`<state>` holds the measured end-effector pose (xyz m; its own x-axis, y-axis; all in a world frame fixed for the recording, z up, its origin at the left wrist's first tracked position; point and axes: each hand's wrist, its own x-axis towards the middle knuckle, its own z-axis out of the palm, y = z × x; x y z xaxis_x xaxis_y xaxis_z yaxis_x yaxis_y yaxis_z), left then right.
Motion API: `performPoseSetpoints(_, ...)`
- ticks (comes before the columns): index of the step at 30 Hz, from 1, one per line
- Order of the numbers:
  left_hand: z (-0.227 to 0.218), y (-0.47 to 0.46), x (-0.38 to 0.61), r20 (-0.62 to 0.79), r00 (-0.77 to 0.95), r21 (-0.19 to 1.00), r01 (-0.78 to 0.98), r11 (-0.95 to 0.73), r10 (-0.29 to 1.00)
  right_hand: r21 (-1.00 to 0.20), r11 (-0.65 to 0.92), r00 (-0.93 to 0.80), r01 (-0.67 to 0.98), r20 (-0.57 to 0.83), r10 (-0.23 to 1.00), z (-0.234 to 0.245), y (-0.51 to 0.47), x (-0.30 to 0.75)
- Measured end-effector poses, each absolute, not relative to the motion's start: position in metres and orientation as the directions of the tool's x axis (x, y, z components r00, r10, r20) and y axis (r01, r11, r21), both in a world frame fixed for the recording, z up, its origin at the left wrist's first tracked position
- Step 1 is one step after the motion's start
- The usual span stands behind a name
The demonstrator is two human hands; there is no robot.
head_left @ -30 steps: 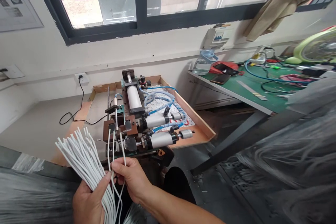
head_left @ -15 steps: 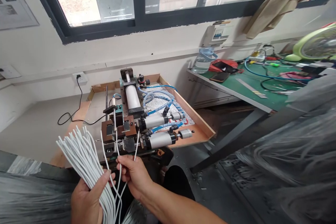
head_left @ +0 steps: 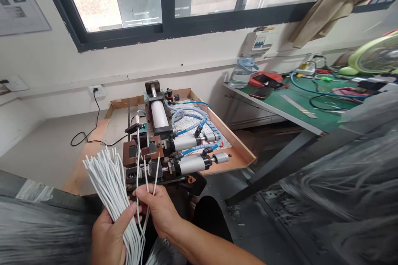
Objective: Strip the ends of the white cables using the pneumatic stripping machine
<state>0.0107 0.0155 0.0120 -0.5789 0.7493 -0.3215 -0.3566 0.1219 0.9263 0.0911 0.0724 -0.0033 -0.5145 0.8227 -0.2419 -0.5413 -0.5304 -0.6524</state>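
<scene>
A thick bundle of white wires (head_left: 108, 182) is wrapped in my left hand (head_left: 113, 232), its cut ends fanned up and to the left. My right hand (head_left: 158, 209), beside it on the right, pinches a few single white wires (head_left: 146, 174) between thumb and fingers. Their tips stand upright in front of a machine with pneumatic cylinders (head_left: 143, 153). Whether the tips touch the machine's brown blocks I cannot tell. Below my hands the wires run down over my lap.
A wooden tray edge (head_left: 231, 134) surrounds the machine and its blue hoses (head_left: 199, 118). On the right, a green-topped table (head_left: 276, 99) carries a water jug (head_left: 242, 73), a phone, cables and a fan (head_left: 377, 56). Plastic-wrapped bundles (head_left: 342, 198) flank me at right.
My left hand and the bundle have shifted right, closer to my right hand. The separate wires have drawn nearer together in front of the machine. The view has swung slightly.
</scene>
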Motion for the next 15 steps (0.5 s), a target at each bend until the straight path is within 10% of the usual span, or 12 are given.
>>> performPoseSetpoints(15,0.0152,0.0168,0.0113,-0.375,-0.633,0.904,-0.413,0.115,0.677,-0.601,-0.561,-0.436,-0.570,-0.357,0.826,-0.0068,0.0790,0.0901)
